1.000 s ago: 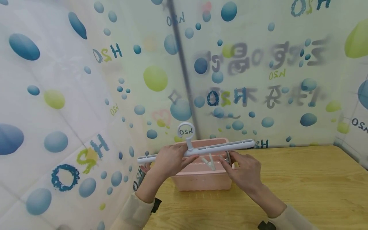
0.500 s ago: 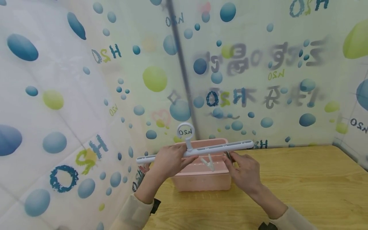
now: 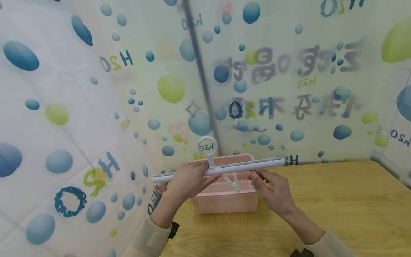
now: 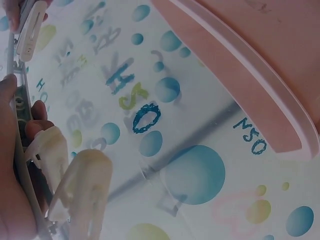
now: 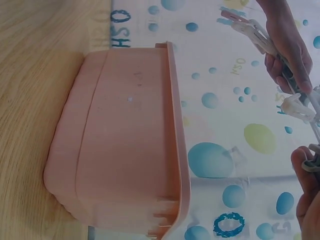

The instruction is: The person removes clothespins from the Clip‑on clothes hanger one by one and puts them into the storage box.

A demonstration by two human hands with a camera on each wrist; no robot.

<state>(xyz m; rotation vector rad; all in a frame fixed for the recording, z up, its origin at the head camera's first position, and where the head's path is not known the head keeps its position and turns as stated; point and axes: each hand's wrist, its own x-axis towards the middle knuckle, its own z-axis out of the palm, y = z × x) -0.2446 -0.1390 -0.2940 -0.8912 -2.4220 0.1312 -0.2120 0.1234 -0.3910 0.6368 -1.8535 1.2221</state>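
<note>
A white clip hanger [image 3: 250, 165] with a round hook [image 3: 207, 145] is held up above the pink bin, its bar slightly raised at the right end. My left hand [image 3: 189, 180] grips the bar just left of the hook. In the head view a pale clip [image 3: 233, 182] dangles open-legged under the bar; more clips [image 4: 90, 192] show large in the left wrist view. My right hand [image 3: 277, 191] pinches a small grey clip [image 5: 312, 164] beneath the bar's right part. Fingers hide much of that clip, so whether it is fastened to the bar cannot be told.
The pink bin [image 3: 224, 204] stands on a wooden table [image 3: 337, 200] in front of a patterned curtain [image 3: 282, 89], below the hanger. Another curtain side [image 3: 74, 142] closes off the left. The bin's rim [image 5: 180, 140] is just below the hands.
My right fingers have shifted around the grey clip, covering more of it, while the bar's right end moved slightly. My left hand keeps its grip in place. The head view drifted a little.
</note>
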